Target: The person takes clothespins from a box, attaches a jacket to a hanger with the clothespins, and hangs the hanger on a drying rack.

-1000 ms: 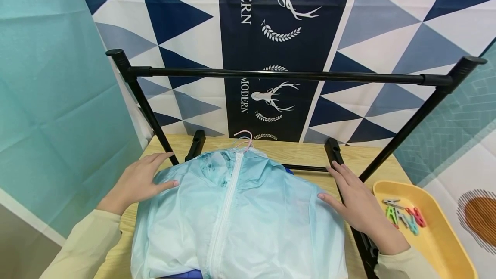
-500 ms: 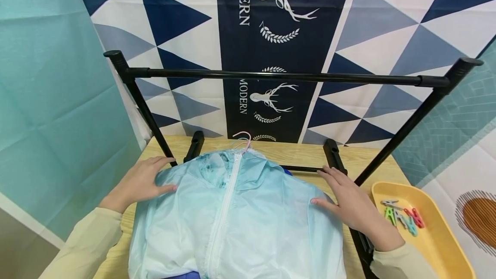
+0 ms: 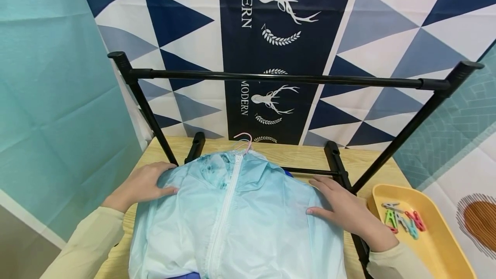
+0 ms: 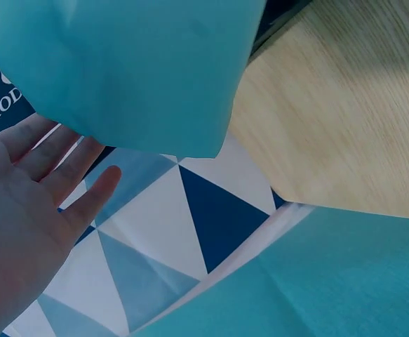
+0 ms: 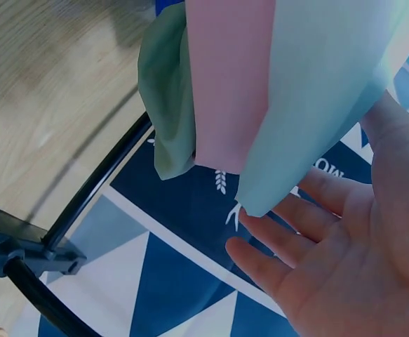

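A light blue-to-white zip jacket (image 3: 267, 227) lies on top, its white zipper running down the front and a pink hanger hook (image 3: 248, 139) sticking out at the collar. At the jacket's left shoulder is my left hand (image 3: 145, 186), thumb over the fabric, fingers extended along the edge. My right hand (image 3: 341, 206) lies at the right shoulder, thumb on the cloth. In the right wrist view its fingers are loosely straight beside the pale blue edge. Pink cloth (image 5: 231, 84) and green cloth (image 5: 165, 105) hang beside that edge. Beneath the jacket's hem a bit of dark blue cloth (image 3: 187, 275) shows.
A black rack (image 3: 279, 79) stands over the wooden table (image 3: 306, 154), its bar above the jacket and posts on both sides. At right, a yellow tray (image 3: 438, 227) holds several coloured clothespins (image 3: 403, 218). Patterned cloth (image 3: 186, 7) hangs behind.
My right hand has moved inward and slightly down onto the jacket's right shoulder. My left hand has shifted slightly down, close to the left shoulder. The jacket stays almost in place.
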The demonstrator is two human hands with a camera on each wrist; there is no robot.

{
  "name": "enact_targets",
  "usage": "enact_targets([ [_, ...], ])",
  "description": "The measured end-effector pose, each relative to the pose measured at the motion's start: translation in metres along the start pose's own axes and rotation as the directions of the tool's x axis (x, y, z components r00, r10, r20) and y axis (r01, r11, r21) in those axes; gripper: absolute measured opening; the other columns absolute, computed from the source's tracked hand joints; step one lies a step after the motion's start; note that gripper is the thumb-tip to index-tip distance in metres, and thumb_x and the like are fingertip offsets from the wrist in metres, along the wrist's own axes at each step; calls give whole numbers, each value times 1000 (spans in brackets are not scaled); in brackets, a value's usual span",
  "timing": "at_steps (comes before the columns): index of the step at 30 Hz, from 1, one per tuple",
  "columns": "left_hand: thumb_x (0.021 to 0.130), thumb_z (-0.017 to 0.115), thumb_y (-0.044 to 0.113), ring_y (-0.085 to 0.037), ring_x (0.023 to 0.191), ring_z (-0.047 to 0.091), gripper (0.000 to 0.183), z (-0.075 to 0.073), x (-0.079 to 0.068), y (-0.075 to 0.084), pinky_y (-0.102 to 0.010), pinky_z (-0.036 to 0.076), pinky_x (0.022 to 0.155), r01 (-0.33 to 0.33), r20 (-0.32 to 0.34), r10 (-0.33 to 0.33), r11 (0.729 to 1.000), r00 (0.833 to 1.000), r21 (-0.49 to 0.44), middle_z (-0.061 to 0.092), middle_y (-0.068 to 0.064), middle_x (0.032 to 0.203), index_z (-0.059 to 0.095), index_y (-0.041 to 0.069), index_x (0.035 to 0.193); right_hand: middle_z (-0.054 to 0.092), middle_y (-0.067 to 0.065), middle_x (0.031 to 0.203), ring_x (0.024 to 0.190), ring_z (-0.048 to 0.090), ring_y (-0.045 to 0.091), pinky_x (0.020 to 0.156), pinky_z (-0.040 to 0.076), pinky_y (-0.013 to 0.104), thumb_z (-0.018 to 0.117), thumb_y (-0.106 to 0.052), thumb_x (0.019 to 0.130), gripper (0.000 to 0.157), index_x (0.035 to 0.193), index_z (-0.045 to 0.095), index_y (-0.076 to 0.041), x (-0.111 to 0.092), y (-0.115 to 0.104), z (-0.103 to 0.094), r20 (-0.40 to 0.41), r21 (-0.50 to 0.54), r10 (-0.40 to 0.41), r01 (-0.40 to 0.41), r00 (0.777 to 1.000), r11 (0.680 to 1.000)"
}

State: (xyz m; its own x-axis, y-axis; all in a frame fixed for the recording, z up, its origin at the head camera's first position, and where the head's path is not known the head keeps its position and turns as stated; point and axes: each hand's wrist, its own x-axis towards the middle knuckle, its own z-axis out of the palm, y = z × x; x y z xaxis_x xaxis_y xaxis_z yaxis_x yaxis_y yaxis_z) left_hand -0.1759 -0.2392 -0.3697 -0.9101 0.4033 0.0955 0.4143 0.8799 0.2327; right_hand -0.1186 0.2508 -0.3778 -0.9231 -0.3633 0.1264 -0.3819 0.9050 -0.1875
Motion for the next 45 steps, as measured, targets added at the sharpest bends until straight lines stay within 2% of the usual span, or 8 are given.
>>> enact_targets([
  [5,80,75,38,-38,114,60,63,0,1,-1,-54,48,96,-18,-6,18,1000,1000,-4,65,-19,124,59,0,127,60,17,128,119,57,36,93,50,52,69,-56,80,73,130,57,-4,1,-3,1,33,38,35,-36,999,999],
  [11,76,79,37,-39,113,61,66,0,1,-3,-54,49,95,-27,-9,27,999,1000,-26,64,-20,123,59,-1,127,63,16,121,112,60,33,91,52,50,73,-50,78,71,127,58,-1,5,-6,-1,63,69,32,-36,998,997],
  [19,74,81,35,-37,111,61,70,4,-2,-4,-53,50,92,-31,-8,31,997,999,-65,63,-19,122,57,0,129,64,10,111,101,63,26,85,54,46,77,-53,72,76,125,59,-2,4,-4,0,45,96,23,-27,999,995],
  [26,76,80,36,-34,106,61,70,3,-1,-4,-52,51,90,-22,-3,21,994,1000,-108,62,-15,117,56,1,131,64,9,110,98,62,24,83,54,45,82,-51,66,74,120,62,-4,2,0,6,-19,136,46,-43,999,990],
  [32,96,58,27,-36,111,59,43,-2,-1,-6,-53,49,93,6,0,-7,967,1000,-256,60,-20,123,56,-2,128,63,6,106,94,62,20,80,54,42,84,-51,63,73,114,64,-4,0,1,9,-74,143,51,-40,996,989],
  [35,100,50,15,-34,106,61,32,-3,0,-8,-49,50,89,17,-20,-24,954,1000,-298,62,-20,121,59,-3,124,64,5,105,94,61,19,79,54,41,85,-51,61,72,112,65,-4,-2,1,11,-110,139,50,-34,993,990],
  [39,97,52,6,-29,96,63,25,-2,3,-12,-44,52,82,32,-53,-49,959,997,-281,66,-19,114,63,-3,118,64,4,103,92,61,18,78,53,40,88,-46,59,69,109,65,-4,-4,2,14,-168,133,31,-8,985,991],
  [45,93,59,5,-27,89,66,16,-1,6,-12,-44,55,78,58,-101,-92,954,991,-293,72,-16,101,70,1,104,63,1,99,89,59,16,76,53,39,91,-37,55,66,106,64,-5,-6,5,16,-259,109,-1,30,966,994],
])
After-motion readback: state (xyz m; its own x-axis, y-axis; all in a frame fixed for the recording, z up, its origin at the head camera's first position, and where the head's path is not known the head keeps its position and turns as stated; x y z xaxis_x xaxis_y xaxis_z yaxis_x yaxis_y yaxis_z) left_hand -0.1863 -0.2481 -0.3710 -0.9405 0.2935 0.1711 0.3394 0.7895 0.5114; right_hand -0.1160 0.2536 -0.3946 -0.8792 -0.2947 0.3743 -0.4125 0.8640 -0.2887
